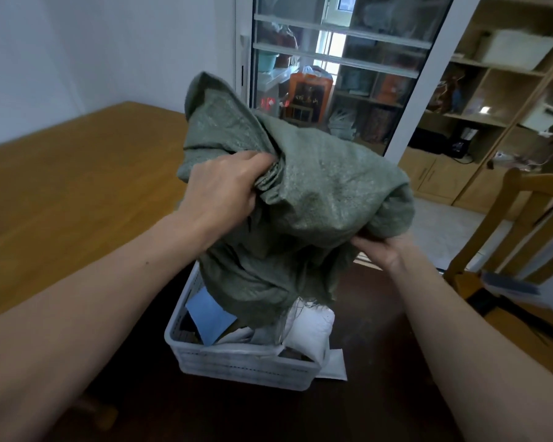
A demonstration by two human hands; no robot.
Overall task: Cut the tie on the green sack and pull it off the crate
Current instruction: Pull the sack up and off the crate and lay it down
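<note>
2 bare forearms reach in from the bottom corners toward a white slatted plastic crate (237,366) that stands on a dark surface, just past the near edge of a wooden bench (77,186) on the left. The left hand (224,189) has its grip closed tight around a bunched fold of the green sack (316,193), knuckles up, high above the crate. The right hand (382,250) grips the sack's lower right edge from underneath, fingers curled into the woven cloth. The sack hangs crumpled between the 2 hands, lifted clear of most of the crate; its frayed open hem (300,306) drapes down and touches the contents at the crate's far right part. Inside the crate show a light blue sheet (209,314) at the left and a white padded bag (310,330) at the right. A flat white piece (334,365) sticks out beside the crate's right wall. A wooden chair (511,237) stands at the right.
</note>
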